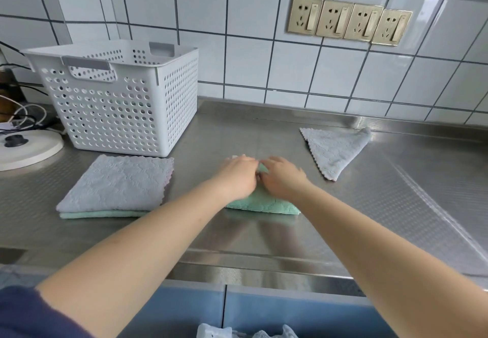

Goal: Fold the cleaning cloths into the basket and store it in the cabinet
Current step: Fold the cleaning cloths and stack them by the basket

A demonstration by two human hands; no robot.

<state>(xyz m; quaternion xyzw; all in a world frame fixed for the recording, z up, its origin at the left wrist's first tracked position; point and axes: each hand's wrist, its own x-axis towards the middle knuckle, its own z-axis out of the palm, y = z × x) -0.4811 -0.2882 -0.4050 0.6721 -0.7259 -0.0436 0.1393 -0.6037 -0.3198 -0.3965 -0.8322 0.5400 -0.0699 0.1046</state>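
A green cloth (264, 203) lies folded on the steel counter (237, 232) in the middle. My left hand (239, 176) and my right hand (284, 176) both lie on its far part, fingers bent at the far edge and seeming to pinch the fabric. A folded stack sits to the left, a grey cloth (116, 181) on top of a green cloth (100, 214). The white perforated basket (118, 99) stands behind that stack. Another grey cloth (334, 148) lies as a triangle at the right rear.
A white round appliance base (26, 150) and tangled cables (21, 115) sit at the far left. A tiled wall with a row of gold sockets (348, 22) rises behind. Blue cabinet fronts (264, 311) run below the counter edge, with pale fabric (245, 333) at the bottom.
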